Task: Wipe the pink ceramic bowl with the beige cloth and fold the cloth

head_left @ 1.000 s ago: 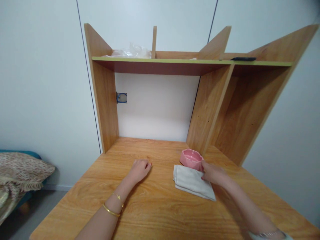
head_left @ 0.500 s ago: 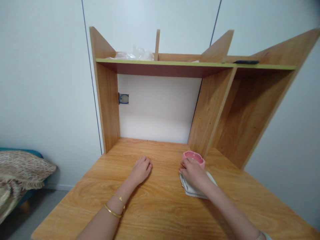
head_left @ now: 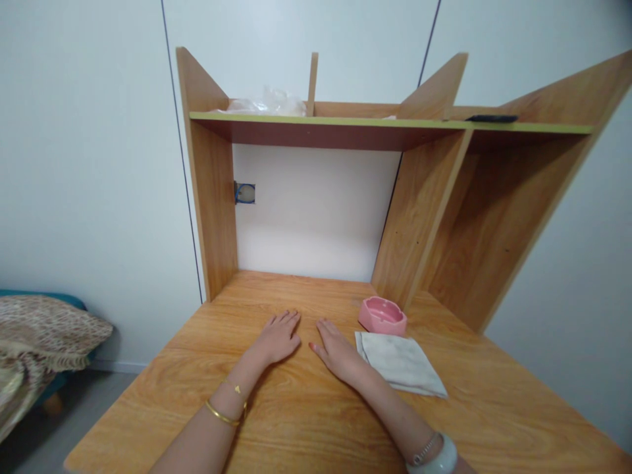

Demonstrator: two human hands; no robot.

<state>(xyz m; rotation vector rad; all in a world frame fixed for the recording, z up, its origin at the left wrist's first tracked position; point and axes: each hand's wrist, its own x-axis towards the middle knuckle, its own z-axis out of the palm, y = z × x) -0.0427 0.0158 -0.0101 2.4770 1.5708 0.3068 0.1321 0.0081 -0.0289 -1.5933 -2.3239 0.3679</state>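
Observation:
On the wooden desk (head_left: 296,408), both palms face down. My left hand (head_left: 279,338) lies left of centre, fingers extended and holding nothing. My right hand (head_left: 336,349) rests a short way to its right, thumb apart from the fingers, also holding nothing. Beside my right hand and forearm lies a folded pale grey cloth (head_left: 405,362), partly covered along its left side by the forearm. A pink faceted bowl (head_left: 382,317) stands upright just behind the cloth, near the shelf's upright panel; its inside looks bare.
A wooden shelf unit (head_left: 316,121) rises at the back of the desk, with a clear plastic bag (head_left: 269,104) and a flat black object (head_left: 491,119) on top. A wall socket box (head_left: 245,193) shows behind. At far left is a patterned blanket (head_left: 49,329).
My right hand has left the bowl and cloth and moved left onto the desk, its fingers now spread. The left hand's fingers have opened out. More of the cloth shows.

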